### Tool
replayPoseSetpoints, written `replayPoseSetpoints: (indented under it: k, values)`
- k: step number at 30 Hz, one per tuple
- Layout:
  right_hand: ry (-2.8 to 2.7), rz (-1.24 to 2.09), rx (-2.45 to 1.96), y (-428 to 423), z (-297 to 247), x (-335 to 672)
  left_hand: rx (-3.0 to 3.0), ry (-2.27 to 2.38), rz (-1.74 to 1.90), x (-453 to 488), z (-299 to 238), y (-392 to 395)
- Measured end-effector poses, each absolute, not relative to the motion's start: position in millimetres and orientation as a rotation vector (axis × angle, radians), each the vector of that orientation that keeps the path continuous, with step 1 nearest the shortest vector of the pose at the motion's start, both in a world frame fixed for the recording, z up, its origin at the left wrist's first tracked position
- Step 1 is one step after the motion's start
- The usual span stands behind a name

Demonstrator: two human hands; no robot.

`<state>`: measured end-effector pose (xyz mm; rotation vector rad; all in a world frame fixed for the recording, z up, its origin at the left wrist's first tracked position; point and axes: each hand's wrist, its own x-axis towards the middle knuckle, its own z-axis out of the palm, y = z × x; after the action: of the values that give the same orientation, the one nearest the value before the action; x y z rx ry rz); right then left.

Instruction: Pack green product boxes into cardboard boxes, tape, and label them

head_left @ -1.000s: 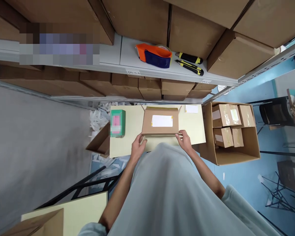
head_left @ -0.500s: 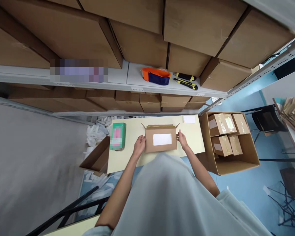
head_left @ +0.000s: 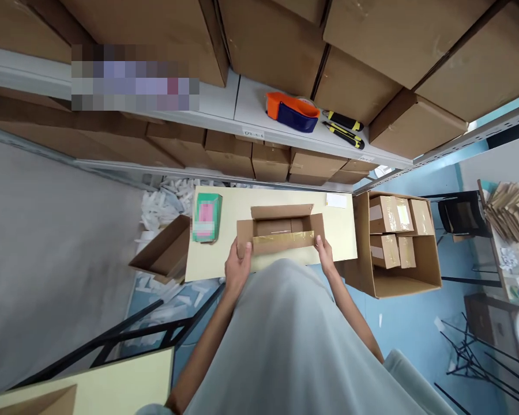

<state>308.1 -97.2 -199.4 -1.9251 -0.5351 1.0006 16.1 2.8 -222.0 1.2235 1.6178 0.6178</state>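
A small cardboard box [head_left: 283, 245] with its flaps spread sits in front of me on the pale yellow table [head_left: 216, 262]. Shiny tape runs along its near edge, and its inside shows. My left hand [head_left: 239, 265] grips the left side flap, thumb on top. On the opposite side my right hand [head_left: 324, 252] holds the right flap near its corner, thumb against the front. To the left lies a green and pink package [head_left: 206, 218], partly blurred. A white label [head_left: 336, 200] rests at the table's far right.
At right stands a large open carton [head_left: 406, 282] holding several taped boxes. An empty-looking carton [head_left: 166, 251] is at left beside white scraps. The shelf [head_left: 251, 106] above bears large boxes, an orange and blue tape dispenser [head_left: 292, 112] and cutters [head_left: 343, 129].
The box has tilted, so its labelled front no longer shows and its open top does. Both hands have shifted onto its side flaps. The whole view has swung slightly.
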Motion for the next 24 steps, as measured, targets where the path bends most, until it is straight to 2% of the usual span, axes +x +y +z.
replayPoseSetpoints:
  k: [3, 6, 12, 16, 24]
  values:
    - [-0.508, 0.748, -2.107, -109, -188, 308, 1.360, 1.646, 0.655, 10, -209, -5]
    - [-0.769, 0.386, -2.148, -109, -166, 308, 1.646, 1.507, 0.771, 12, -188, -2]
    - [-1.498, 0.672, -2.097, -69, -146, 312, 1.939, 1.210, 0.494, 44, -191, 22]
    - [-1.755, 0.665, -2.116, -41, -147, 323, 2.022, 1.202, 0.293, 47, -208, 23]
    - [-1.989, 0.624, -2.232, -1, -160, 355, 2.022, 1.208, 0.406, 42, -207, -7]
